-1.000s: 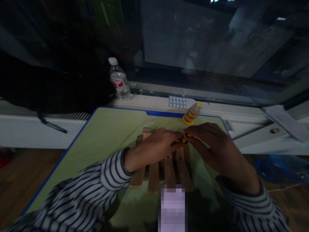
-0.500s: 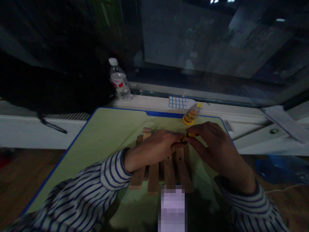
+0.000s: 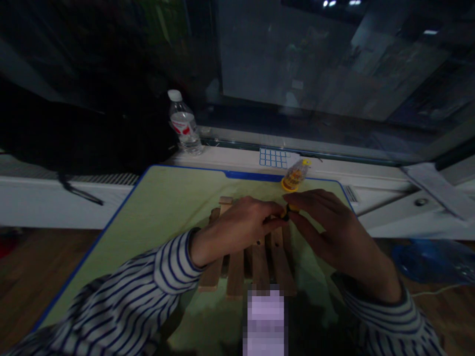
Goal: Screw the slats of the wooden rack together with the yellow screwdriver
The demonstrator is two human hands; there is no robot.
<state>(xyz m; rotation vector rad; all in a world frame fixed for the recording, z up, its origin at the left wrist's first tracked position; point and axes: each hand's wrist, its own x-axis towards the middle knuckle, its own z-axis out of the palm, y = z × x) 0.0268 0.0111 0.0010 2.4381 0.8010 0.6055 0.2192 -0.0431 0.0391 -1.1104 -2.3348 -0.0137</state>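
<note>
My left hand (image 3: 245, 223) reaches across a small rack of wooden slats (image 3: 235, 278), its fingers pinched on the black and yellow end of a small piece. My right hand (image 3: 334, 225) grips the yellow part of this small yellow and black piece (image 3: 293, 208) between thumb and fingers. Both sets of fingertips meet above the far right end of the slats. Fingers hide most of the piece, so its kind is unclear. Dark holes show in the two right slats. Just beyond my right fingers stands a clear container with a yellow base and top (image 3: 296, 176).
The slats lie on a pale green table board (image 3: 174, 198) with a blue edge. A water bottle (image 3: 184, 123) stands on the white windowsill (image 3: 230, 157), near a blue-gridded sheet (image 3: 273, 157). A dark bag (image 3: 92, 128) lies at left. Glass rises behind.
My right hand has shifted slightly right and down, and more black shows on the small piece between my fingertips. My left hand stays nearly in place.
</note>
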